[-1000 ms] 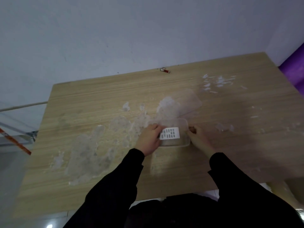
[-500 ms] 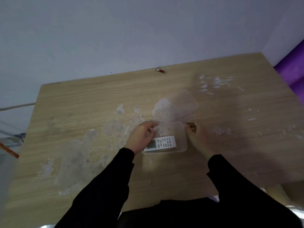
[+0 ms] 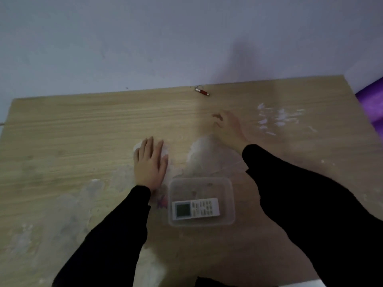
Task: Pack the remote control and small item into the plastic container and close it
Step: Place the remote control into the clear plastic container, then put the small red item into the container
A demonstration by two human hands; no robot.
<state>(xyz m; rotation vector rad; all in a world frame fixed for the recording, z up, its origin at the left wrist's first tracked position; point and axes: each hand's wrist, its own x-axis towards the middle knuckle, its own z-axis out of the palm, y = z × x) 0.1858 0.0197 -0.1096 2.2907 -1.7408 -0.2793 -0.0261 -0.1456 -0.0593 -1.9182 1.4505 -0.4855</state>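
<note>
A clear plastic container (image 3: pixel 230 204) stands open on the wooden table in front of me. A white remote control (image 3: pixel 195 208) with a small screen lies flat inside it, along the near side. The clear lid (image 3: pixel 217 158) lies on the table just behind the container, partly under my right forearm. A small red item with a metal ring (image 3: pixel 202 92) rests at the table's far edge, by the wall. My left hand (image 3: pixel 150 162) lies flat on the table, left of the container, fingers apart. My right hand (image 3: pixel 228 126) is blurred, stretched out over the table short of the red item, holding nothing.
The wooden table (image 3: pixel 62 141) carries whitish patches of worn residue in the middle and at the far right. A grey wall stands right behind the far edge. A purple object (image 3: pixel 373 104) sits off the table's right side.
Both hands have left the container, with the remote now lying inside it. My left hand has settled flat on the table and my right hand has moved away toward the far edge.
</note>
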